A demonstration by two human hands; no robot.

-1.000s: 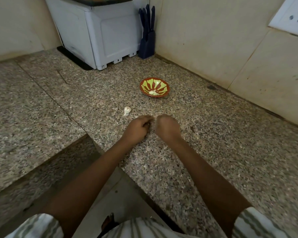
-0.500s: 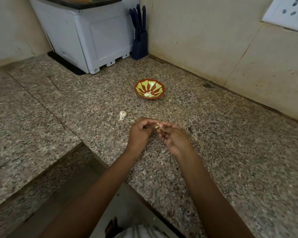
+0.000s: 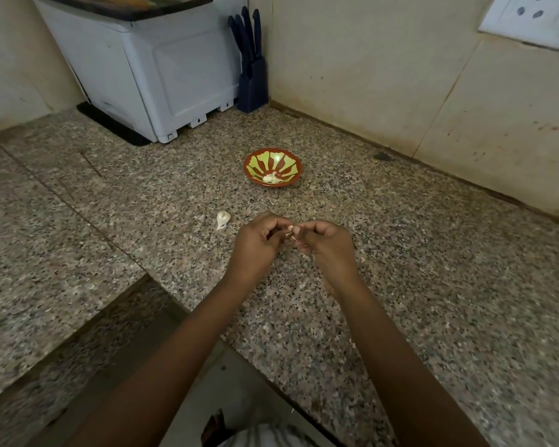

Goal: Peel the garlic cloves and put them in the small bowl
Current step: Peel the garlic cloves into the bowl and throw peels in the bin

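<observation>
The fingers [image 3: 273, 226] of the left hand [image 3: 255, 246] are curled in and pinch a garlic clove [image 3: 290, 232] at its left side, while the fingers [image 3: 308, 230] of the right hand [image 3: 329, 250] are bent round and pinch the same clove from the right, so both hands meet tip to tip with the clove clamped between them. Only a small pale part of the clove shows between the fingertips; how much skin is on it cannot be told. The hands are held just above the speckled granite surface [image 3: 400, 269], both forearms reaching in from the bottom of the view. Just left of the left hand a second clove [image 3: 222, 219], pale and in its skin, lies on the surface, with a tiny pale scrap [image 3: 200, 217] beside it. Beyond the hands, well apart from them, stands the small bowl [image 3: 288, 161], red-brown with yellow-green petal shapes inside, upright on the surface; pale garlic pieces [image 3: 271, 179] lie in its near side. Farther back in the corner a white appliance [image 3: 162, 69] sits on a dark mat, and a dark blue knife block [image 3: 253, 82] with handles sticking up stands just to its right against the beige wall. A white wall socket [image 3: 530, 17] shows at the upper right. A striped garment [image 3: 265, 435] shows at the bottom edge.
</observation>
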